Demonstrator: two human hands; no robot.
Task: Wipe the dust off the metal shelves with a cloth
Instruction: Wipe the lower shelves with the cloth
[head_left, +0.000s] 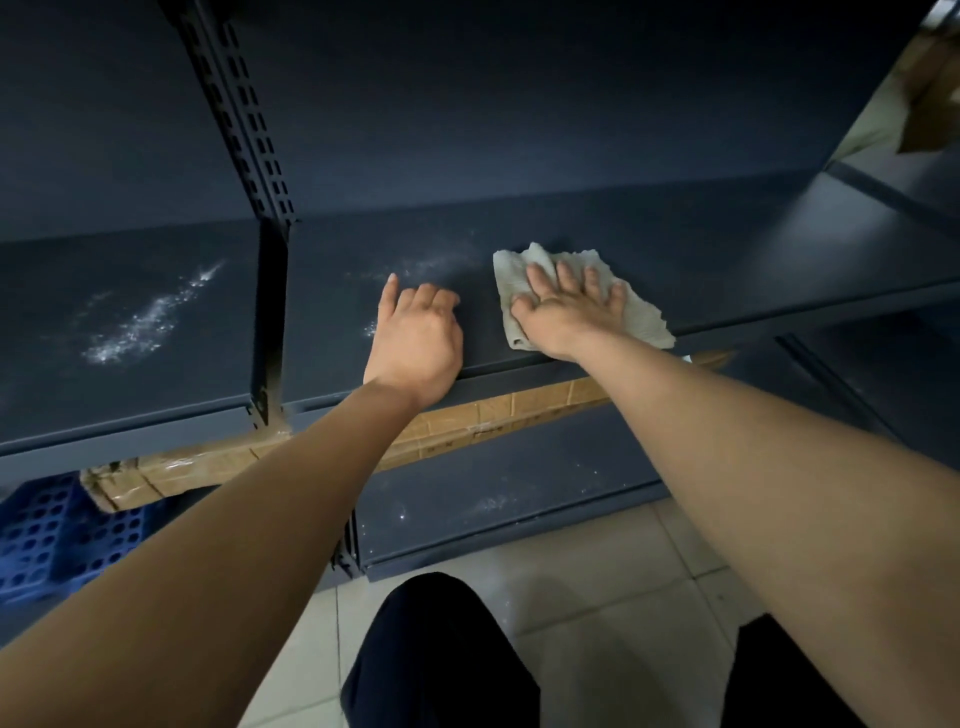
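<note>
Grey-white cloth (641, 319) lies flat on the metal shelf (753, 260) under your right grip (566, 306), fingers straight, spread, pressing it. Left grip (415, 338) rests just beside, fingers curled, holding nothing; dust (431, 265) beyond.

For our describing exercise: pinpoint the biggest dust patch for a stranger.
Find the dark metal shelf split by a slotted upright. Left of it lies the dust patch, broader and brighter than the smear by the left hand.

Bare forearms (270, 519); dark navy trousers (441, 654).
</note>
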